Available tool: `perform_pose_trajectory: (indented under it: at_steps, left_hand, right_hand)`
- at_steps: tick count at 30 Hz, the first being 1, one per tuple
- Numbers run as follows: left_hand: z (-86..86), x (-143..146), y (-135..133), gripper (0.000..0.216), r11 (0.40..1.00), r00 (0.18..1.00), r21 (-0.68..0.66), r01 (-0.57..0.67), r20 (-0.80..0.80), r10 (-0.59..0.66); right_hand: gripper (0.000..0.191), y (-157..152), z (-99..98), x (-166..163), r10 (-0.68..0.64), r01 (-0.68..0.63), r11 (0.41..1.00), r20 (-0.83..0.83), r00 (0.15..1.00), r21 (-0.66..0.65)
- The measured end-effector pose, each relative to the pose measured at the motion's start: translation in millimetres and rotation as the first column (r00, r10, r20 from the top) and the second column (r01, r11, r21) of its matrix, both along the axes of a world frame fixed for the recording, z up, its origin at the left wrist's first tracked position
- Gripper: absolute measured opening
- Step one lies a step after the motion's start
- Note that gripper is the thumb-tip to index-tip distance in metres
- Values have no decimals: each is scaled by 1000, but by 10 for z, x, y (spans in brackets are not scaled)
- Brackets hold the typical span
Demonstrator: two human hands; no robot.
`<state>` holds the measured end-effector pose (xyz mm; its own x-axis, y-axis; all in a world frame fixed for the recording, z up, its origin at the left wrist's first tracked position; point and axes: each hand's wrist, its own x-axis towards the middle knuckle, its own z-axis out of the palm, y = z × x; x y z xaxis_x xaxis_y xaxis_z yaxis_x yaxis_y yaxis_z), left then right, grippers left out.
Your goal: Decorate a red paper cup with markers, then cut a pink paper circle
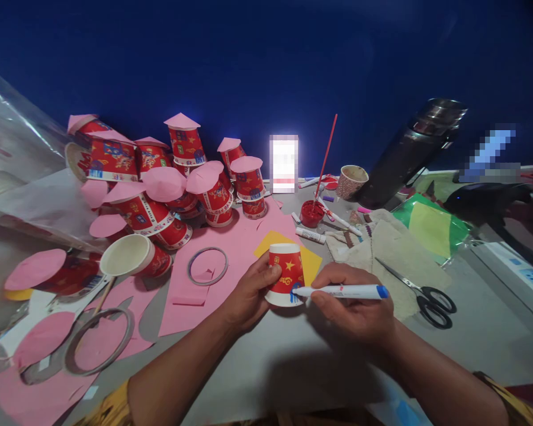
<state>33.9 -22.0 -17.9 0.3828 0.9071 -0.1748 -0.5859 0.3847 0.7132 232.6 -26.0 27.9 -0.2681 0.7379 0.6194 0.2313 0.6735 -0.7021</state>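
My left hand [256, 290] is closed around the left side of a red paper cup [285, 266], which is upside down with its wide rim at the bottom. Gold stars and swirls decorate the cup, and a blue mark shows near its lower right. My right hand [357, 305] grips a white marker [346, 291] with a blue end, its tip at that blue mark. Just behind the cup, a yellow paper sheet [313, 263] lies on pink paper [244, 236].
On the left, several red cups topped with pink paper cones [184, 139] are piled up. Tape rings [99, 374] lie in front of them. Scissors [435, 302] rest by a grey cloth [393, 245] at right. Behind stand a red paint pot [311, 216] and a black flask [395, 160].
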Motion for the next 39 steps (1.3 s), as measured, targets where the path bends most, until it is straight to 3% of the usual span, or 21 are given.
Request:
perform_pose_trajectory:
  at_steps: [14,39]
  left_hand:
    - [24,-2,-6,53,1000,1000,5,10,-4,-10]
    - [41,-33,-4,46,1000,999,4,22,29,-22]
  right_hand:
    - [10,3,8,2,-63,64,997,-35,997,37]
    - [11,-8,60,39,-123,121,991,-34,992,-48]
